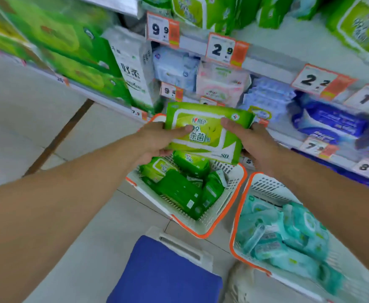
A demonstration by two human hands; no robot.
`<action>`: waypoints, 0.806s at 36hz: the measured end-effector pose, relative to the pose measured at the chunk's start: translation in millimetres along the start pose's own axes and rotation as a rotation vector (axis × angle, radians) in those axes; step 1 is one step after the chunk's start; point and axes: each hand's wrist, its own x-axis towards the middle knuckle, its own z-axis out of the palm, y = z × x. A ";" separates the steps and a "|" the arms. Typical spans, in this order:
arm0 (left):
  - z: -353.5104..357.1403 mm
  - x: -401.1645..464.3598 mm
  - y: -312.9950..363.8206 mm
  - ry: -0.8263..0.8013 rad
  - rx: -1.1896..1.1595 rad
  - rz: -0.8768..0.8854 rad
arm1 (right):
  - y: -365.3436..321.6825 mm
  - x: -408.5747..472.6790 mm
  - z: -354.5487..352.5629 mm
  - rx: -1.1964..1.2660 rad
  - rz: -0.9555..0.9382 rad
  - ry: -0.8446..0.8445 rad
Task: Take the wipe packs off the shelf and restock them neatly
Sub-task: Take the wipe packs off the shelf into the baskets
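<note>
Both hands grip one green pack (203, 132) by its sides, left hand (157, 138) with thumb curled over the front, right hand (251, 138) likewise. They hold it above a basket (223, 217) of green packs. A second basket (238, 226) holds teal packs (288, 235). Judging by the full baskets, stripping the shelf (273, 68) looks well along; restocking remains.

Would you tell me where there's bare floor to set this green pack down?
Bare floor tiles lie left of the green-pack basket, below the shelf. Both that and the teal-pack basket are crowded.
</note>
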 end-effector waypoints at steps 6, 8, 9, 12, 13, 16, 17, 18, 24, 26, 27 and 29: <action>-33.5 22.9 -36.8 0.340 0.266 -0.009 | 43.7 18.5 42.3 0.042 0.270 0.039; -31.2 19.5 -27.2 0.450 0.463 -0.080 | 45.9 14.2 49.9 0.101 0.356 0.045; -28.2 19.5 -19.9 0.439 0.514 -0.063 | 43.6 12.9 49.7 0.070 0.345 0.052; -1.3 9.2 22.4 0.301 0.563 0.233 | 13.2 12.4 27.3 -0.191 0.067 0.267; 11.1 3.1 40.8 0.253 0.557 0.377 | -4.3 11.3 13.2 -0.247 -0.073 0.400; 54.2 -10.9 102.7 0.121 0.575 0.804 | -66.0 5.1 -47.8 -0.133 -0.507 0.717; 71.0 -10.6 122.2 0.089 0.610 0.913 | -82.2 3.4 -73.2 -0.098 -0.605 0.801; 88.6 -6.7 140.8 0.068 0.648 0.995 | -94.2 5.9 -99.3 -0.118 -0.671 0.907; 181.3 53.0 207.0 0.119 1.109 0.900 | -130.8 49.7 -230.1 -0.271 -0.340 1.166; 191.9 73.8 209.5 0.064 1.300 0.793 | -131.5 67.2 -250.3 -0.139 -0.250 0.999; 195.5 80.5 209.5 0.058 1.378 0.758 | -128.7 74.9 -255.8 -0.082 -0.230 0.893; 201.4 88.4 211.8 0.086 1.496 0.727 | -121.3 90.0 -266.1 -0.052 -0.200 0.777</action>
